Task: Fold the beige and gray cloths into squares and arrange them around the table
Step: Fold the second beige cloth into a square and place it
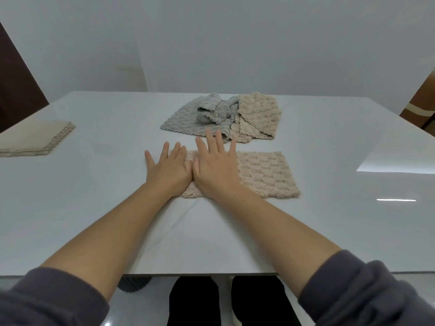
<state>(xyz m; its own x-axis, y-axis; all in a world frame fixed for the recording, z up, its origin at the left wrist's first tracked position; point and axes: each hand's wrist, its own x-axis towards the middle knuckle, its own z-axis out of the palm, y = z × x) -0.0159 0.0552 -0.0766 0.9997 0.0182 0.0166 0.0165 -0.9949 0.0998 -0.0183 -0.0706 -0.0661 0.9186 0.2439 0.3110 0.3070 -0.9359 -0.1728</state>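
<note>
A beige cloth (263, 175) lies flat on the white table (329, 227) in front of me, folded into a wide rectangle. My left hand (168, 168) presses flat on its left end, fingers straight and spread. My right hand (215, 169) lies flat beside it on the cloth, fingers straight. Behind them sits a loose heap: a crumpled gray cloth (188, 116) on the left and a beige cloth (257, 116) on the right, overlapping in the middle. A folded beige cloth (35, 138) rests at the table's left edge.
A pale wall stands behind the table. A dark brown panel (16, 85) is at the far left and a brown cardboard box (421, 100) at the far right. My dark trouser legs (226, 302) show under the table's near edge.
</note>
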